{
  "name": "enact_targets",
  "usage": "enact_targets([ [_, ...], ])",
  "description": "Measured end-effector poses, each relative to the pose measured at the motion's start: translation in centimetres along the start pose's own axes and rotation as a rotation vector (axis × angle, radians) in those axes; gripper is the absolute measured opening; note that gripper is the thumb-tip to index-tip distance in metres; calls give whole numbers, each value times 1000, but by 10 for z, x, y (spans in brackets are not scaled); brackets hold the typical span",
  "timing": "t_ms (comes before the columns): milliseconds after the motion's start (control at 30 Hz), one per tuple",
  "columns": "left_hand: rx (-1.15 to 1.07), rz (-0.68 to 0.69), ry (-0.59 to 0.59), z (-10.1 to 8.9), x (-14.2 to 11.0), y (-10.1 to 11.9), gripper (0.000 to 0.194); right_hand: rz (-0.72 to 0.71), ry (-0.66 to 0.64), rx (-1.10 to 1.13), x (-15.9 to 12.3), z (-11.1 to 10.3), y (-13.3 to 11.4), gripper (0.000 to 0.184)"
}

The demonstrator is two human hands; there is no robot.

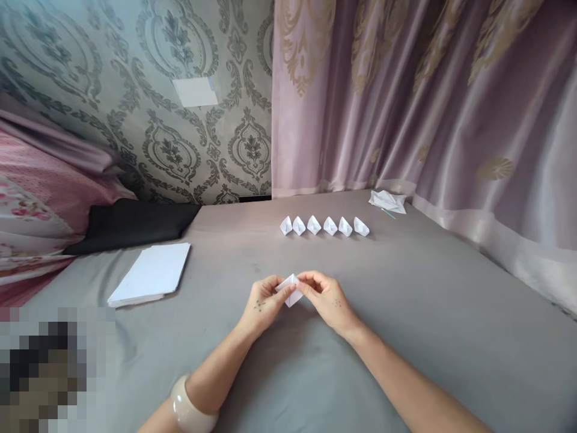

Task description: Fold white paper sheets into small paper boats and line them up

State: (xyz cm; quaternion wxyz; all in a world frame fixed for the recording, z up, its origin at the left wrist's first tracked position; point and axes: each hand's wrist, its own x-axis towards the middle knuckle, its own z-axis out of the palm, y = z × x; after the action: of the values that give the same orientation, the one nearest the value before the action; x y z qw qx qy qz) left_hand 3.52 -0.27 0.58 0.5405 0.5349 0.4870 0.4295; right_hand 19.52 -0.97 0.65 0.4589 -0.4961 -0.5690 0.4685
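Note:
My left hand [264, 304] and my right hand [325, 297] meet over the grey sheet [406, 313], both pinching a small folded white paper piece [292, 290] between their fingertips. The fingers of both hands are curled closed on it. A pale bangle [189, 406] sits on my left wrist. Farther back on the sheet stands a row of several small folded white paper boats [324, 226], side by side, apart from my hands.
A stack of white paper sheets [152, 273] lies at the left. A black cushion [130, 224] and pink bedding [36, 210] sit behind it. Crumpled white paper [387, 200] lies near the pink curtain [428, 108]. Patterned wallpaper [135, 90] covers the back wall.

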Motion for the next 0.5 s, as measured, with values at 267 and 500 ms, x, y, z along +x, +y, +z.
enact_targets([
  [267, 285, 104, -33, -7, -2, 3, 26, -188, 12, -147, 3, -7, -3, 16],
  [500, 451, 315, 30, -12, 2, 2, 19, -178, 28, -201, 4, -7, 3, 19],
])
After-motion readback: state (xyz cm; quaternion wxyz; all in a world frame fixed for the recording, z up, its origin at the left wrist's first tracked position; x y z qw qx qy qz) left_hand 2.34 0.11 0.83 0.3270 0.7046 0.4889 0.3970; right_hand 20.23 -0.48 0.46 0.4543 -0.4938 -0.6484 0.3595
